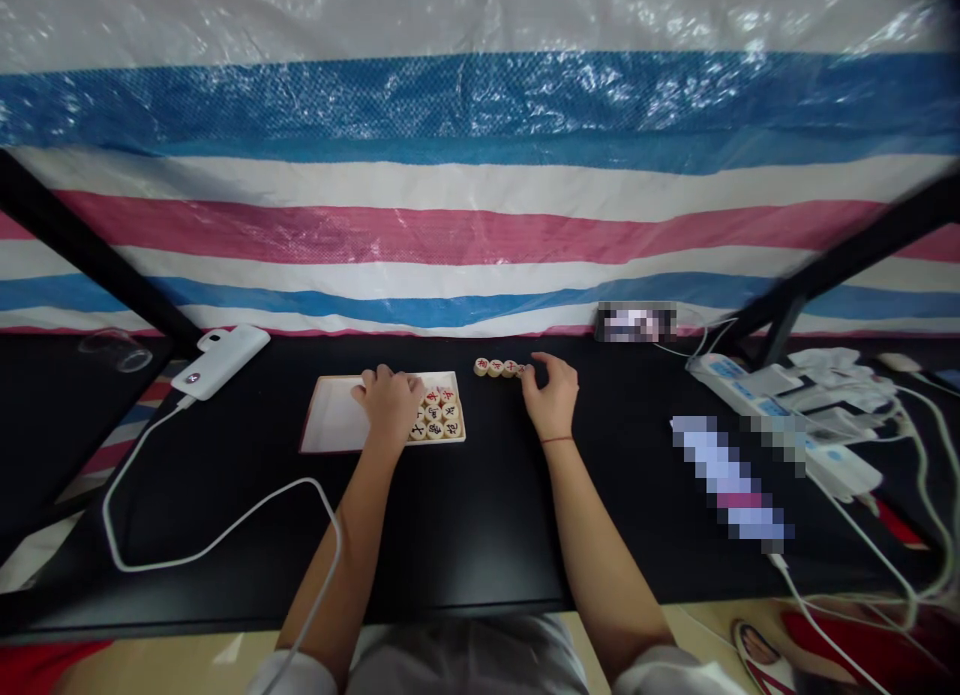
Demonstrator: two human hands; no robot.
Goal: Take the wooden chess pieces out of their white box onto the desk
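Note:
My right hand (553, 390) is at the right end of a short row of round Chinese chess pieces (496, 368) with red characters. Its thumb and forefinger curve round the end piece (521, 371), which they partly hide. My left hand (391, 403) lies over a shallow white box (463, 425), fingers bent but apart and partly hidden. Within the box, to the right of that hand, several more pieces (433, 412) lie face up, black characters in front and red ones behind. A flat white panel with a dark red edge, the box lid or its other half (334, 415), extends to the left.
A white power bank (221, 360) with a looping cable (202, 558) lies at left. Right of my arms are a blurred-out phone-like item (727, 485), a power strip (780, 415) and tangled cables. Another blurred device (636, 322) leans against the striped sheet (480, 235) behind the black table (465, 535).

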